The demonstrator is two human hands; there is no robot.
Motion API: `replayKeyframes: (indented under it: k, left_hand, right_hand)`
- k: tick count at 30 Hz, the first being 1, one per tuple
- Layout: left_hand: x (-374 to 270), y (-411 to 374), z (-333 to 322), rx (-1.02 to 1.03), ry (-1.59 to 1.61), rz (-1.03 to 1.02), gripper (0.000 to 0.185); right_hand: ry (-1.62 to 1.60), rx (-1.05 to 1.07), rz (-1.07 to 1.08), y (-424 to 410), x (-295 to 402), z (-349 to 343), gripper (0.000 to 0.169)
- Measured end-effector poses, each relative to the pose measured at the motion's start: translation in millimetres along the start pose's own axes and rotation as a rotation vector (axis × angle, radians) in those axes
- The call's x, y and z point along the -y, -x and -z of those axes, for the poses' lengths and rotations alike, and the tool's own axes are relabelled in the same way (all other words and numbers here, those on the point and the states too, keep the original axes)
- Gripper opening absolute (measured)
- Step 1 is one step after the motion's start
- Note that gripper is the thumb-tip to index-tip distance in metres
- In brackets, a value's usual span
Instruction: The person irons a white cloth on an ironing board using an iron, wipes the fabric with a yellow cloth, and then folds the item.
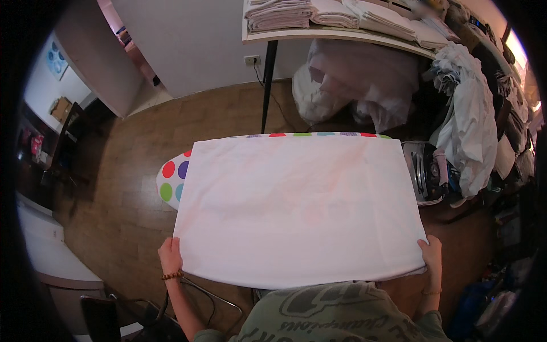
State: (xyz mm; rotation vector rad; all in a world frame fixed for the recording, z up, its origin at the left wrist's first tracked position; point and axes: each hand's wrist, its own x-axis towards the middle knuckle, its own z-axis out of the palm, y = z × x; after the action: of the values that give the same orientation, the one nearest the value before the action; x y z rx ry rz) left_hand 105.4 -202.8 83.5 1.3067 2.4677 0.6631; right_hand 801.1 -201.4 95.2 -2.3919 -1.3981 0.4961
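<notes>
A white cloth (295, 205), folded to a broad rectangle, lies spread over an ironing board (171, 175) whose cover has coloured dots. My left hand (170, 254) grips the cloth's left edge near its front corner. On the opposite side, my right hand (431, 252) pinches the right edge close to the front. The cloth's front part hangs past the board toward my body. Faint dots show through the fabric. At the board's right end sits an iron (423, 171), beyond the cloth's far right edge.
Behind the board stands a table (282, 35) with stacks of folded white linen (277, 15). Large bundles (363, 85) are under it. White cloth (466, 119) hangs at the right. A power cord runs from a wall socket (252, 60). A chair (100, 316) is at lower left.
</notes>
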Motion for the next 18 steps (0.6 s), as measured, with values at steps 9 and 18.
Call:
replayKeyframes:
  k: [9, 18]
  left_hand:
    - [3.3, -126.8, -37.4, -0.117, 0.14, -0.197, 0.027]
    - [-71.3, -289.7, -111.6, 0.237, 0.282, 0.038, 0.032]
  right_hand:
    - [0.104, -0.046, 0.22, -143.9, 46.8, -42.8, 0.041]
    - [0.034, -0.28, 0.431, -273.5, 133.4, -107.4, 0.039]
